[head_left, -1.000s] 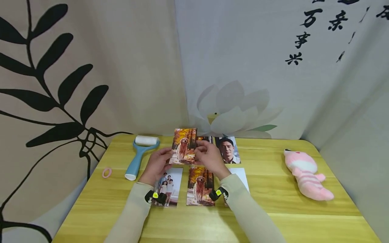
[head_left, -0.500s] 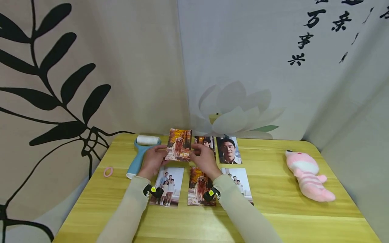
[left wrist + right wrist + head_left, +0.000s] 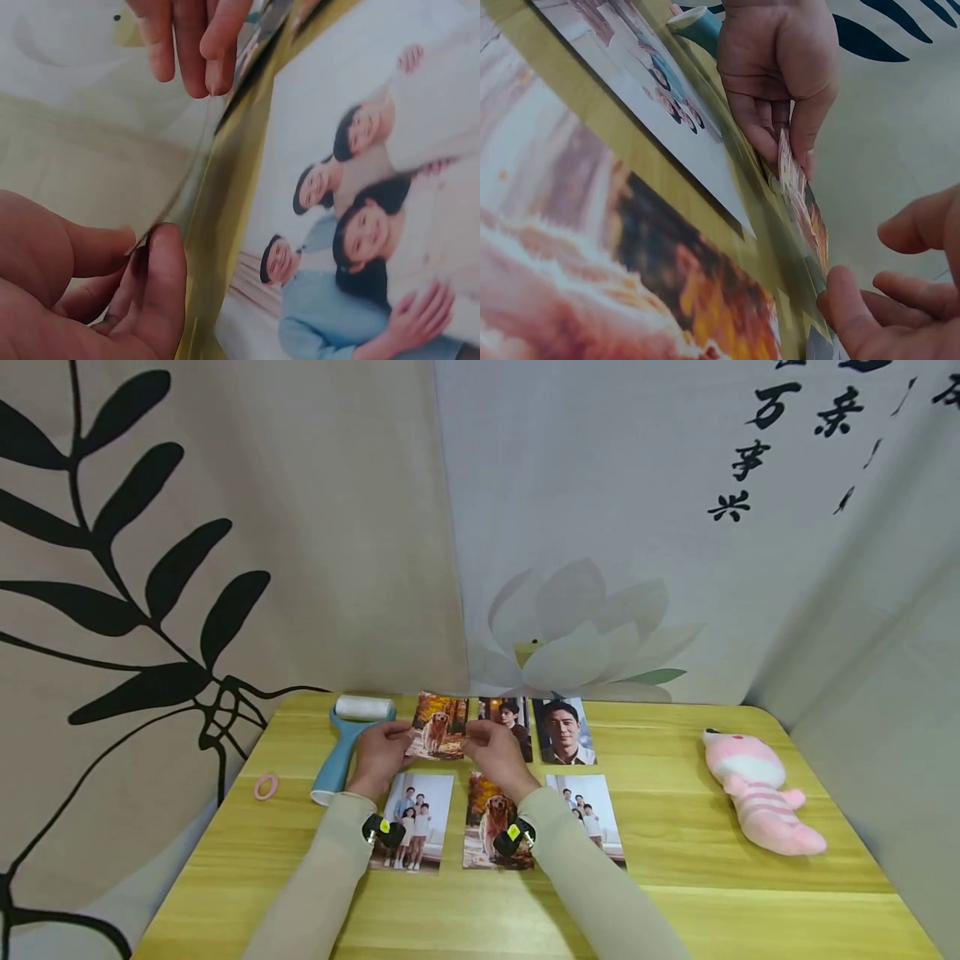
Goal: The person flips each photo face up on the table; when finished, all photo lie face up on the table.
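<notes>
My left hand (image 3: 379, 758) pinches the left edge of a photo of a golden retriever (image 3: 437, 728) between thumb and fingers. The photo is tilted low over the back of the table, left of the other back photos. At its right edge is my right hand (image 3: 497, 752), thumb spread from the fingers in the right wrist view, fingertips (image 3: 841, 289) right at the edge. Under my right wrist lies a second dog photo (image 3: 487, 810), partly hidden. A family photo (image 3: 422, 822) lies by my left wrist, a similar family photo (image 3: 596, 802) beside my right sleeve.
A photo of a person in dark clothes (image 3: 516, 718) and a portrait photo (image 3: 564, 731) lie in the back row. A blue-handled lint roller (image 3: 341, 756) and a pink ring (image 3: 266, 787) are at left. A pink plush toy (image 3: 761, 793) lies at right on the wooden table (image 3: 675, 860).
Both hands have moved left with the dog photo and lowered it towards the table. The back-row photo of the person in dark clothes has come into fuller view.
</notes>
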### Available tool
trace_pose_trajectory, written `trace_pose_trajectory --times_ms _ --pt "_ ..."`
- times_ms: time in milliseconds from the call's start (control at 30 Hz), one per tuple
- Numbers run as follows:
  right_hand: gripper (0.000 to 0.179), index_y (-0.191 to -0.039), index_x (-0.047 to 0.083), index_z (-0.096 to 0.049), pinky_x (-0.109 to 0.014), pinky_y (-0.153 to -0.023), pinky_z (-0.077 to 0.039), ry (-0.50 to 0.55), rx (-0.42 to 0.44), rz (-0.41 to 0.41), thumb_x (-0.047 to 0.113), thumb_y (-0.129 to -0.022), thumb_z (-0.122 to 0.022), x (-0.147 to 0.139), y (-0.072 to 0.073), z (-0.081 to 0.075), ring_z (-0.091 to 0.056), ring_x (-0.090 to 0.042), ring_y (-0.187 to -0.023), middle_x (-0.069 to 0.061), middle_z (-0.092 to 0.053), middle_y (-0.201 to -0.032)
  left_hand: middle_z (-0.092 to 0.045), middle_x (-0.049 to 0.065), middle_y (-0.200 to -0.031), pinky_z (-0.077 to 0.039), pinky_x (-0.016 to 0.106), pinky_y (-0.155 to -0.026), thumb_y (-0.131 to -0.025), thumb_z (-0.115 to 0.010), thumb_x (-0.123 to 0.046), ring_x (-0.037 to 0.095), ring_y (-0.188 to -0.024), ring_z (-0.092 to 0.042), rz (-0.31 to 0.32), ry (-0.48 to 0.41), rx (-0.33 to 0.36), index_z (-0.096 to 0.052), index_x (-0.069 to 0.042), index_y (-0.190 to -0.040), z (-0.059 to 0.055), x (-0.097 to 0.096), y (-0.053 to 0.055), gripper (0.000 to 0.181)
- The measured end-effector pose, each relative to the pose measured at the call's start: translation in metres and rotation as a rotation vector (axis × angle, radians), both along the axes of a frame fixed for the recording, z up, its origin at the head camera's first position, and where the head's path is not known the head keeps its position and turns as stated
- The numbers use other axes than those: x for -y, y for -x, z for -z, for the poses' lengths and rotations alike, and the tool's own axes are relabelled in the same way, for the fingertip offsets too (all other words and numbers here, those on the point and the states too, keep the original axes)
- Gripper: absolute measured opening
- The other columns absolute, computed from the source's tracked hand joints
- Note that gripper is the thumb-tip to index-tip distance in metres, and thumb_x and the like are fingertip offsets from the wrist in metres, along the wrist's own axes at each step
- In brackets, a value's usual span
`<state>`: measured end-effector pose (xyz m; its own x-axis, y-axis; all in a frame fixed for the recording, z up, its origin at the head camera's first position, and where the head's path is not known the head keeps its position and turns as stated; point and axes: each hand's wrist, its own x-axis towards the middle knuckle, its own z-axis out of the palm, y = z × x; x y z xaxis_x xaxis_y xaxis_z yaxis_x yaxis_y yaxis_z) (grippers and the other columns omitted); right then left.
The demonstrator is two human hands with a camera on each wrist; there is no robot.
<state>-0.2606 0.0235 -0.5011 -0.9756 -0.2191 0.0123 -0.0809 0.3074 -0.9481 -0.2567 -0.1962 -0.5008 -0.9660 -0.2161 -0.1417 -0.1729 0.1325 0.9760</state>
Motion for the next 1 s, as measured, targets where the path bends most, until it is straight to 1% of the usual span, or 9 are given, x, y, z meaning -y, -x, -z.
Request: trace_pose_trajectory --times_ms 133,267,367,467,567,733,867,1000 --pt "0.045 -0.144 -0.003 -0.061 -0.051 -0.103 -0.057 0.006 0.018 -0.01 0.013 -0.102 -0.066 0.002 0.0 0.0 -0.065 -0.039 -0.128 -0.023 -0.067 -0.138 -0.068 0.032 -0.129 -0.066 0.037 -0.079 -0.104 -0.064 -0.004 0.022 -0.088 -0.074 -0.002 0.071 -0.008 -0.066 0.009 -0.135 0.002 0.002 0.0 0.033" --pt "0.046 -0.146 -0.001 -0.06 -0.052 -0.105 -0.056 -0.002 0.048 -0.022 0.015 -0.103 -0.066 0.003 0.0 -0.001 -0.063 -0.038 -0.131 -0.021 -0.066 -0.141 -0.069 0.029 -0.131 -0.065 0.037 -0.08 -0.105 -0.064 -0.009 0.031 -0.095 -0.075 0.016 0.167 0.0 -0.066 0.006 -0.137 0.003 0.003 0.002 0.035" --pt "0.047 -0.147 -0.001 -0.059 -0.052 -0.105 -0.056 -0.004 0.07 -0.031 0.016 -0.104 -0.065 0.004 0.0 -0.001 -0.062 -0.038 -0.132 -0.021 -0.065 -0.142 -0.07 0.027 -0.131 -0.063 0.038 -0.081 -0.106 -0.064 -0.013 0.036 -0.102 -0.074 0.021 0.246 0.0 -0.068 0.004 -0.136 0.003 0.003 0.002 0.035" --pt "0.048 -0.148 -0.002 -0.057 -0.052 -0.106 -0.056 0.0 0.091 -0.041 0.016 -0.104 -0.064 0.004 0.0 -0.001 -0.061 -0.038 -0.134 -0.021 -0.064 -0.144 -0.071 0.025 -0.132 -0.062 0.043 -0.087 -0.105 -0.065 -0.018 0.038 -0.11 -0.072 0.018 0.337 -0.007 -0.07 0.003 -0.134 0.002 0.002 0.0 0.036" --pt "0.05 -0.15 -0.003 -0.055 -0.052 -0.107 -0.055 0.013 0.104 -0.063 0.017 -0.105 -0.063 0.004 0.001 -0.001 -0.06 -0.038 -0.135 -0.022 -0.062 -0.146 -0.071 0.024 -0.134 -0.06 0.049 -0.095 -0.105 -0.064 -0.021 0.039 -0.118 -0.07 0.022 0.404 -0.005 -0.07 0.002 -0.135 0.0 0.001 -0.002 0.038" --pt "0.052 -0.151 -0.004 -0.052 -0.053 -0.108 -0.054 0.028 0.099 -0.094 0.017 -0.105 -0.062 0.004 0.001 0.0 -0.059 -0.04 -0.137 -0.023 -0.06 -0.148 -0.07 0.023 -0.135 -0.058 0.053 -0.098 -0.105 -0.063 -0.025 0.04 -0.12 -0.069 0.045 0.441 0.009 -0.068 0.001 -0.138 -0.005 -0.001 -0.004 0.042" --pt "0.052 -0.152 -0.003 -0.052 -0.054 -0.109 -0.053 0.023 0.103 -0.1 0.017 -0.105 -0.062 0.003 0.001 0.0 -0.058 -0.039 -0.138 -0.023 -0.059 -0.15 -0.071 0.022 -0.134 -0.058 0.053 -0.099 -0.104 -0.063 -0.026 0.04 -0.12 -0.069 0.055 0.445 0.008 -0.068 0.001 -0.139 -0.007 -0.002 -0.004 0.044" --pt "0.05 -0.151 0.0 -0.054 -0.055 -0.113 -0.05 -0.005 0.08 -0.104 0.019 -0.106 -0.062 0.001 0.0 -0.001 -0.056 -0.039 -0.141 -0.02 -0.058 -0.152 -0.071 0.022 -0.134 -0.057 0.054 -0.1 -0.105 -0.063 -0.026 0.04 -0.122 -0.069 0.063 0.435 0.018 -0.066 0.0 -0.141 -0.008 -0.001 -0.005 0.045"
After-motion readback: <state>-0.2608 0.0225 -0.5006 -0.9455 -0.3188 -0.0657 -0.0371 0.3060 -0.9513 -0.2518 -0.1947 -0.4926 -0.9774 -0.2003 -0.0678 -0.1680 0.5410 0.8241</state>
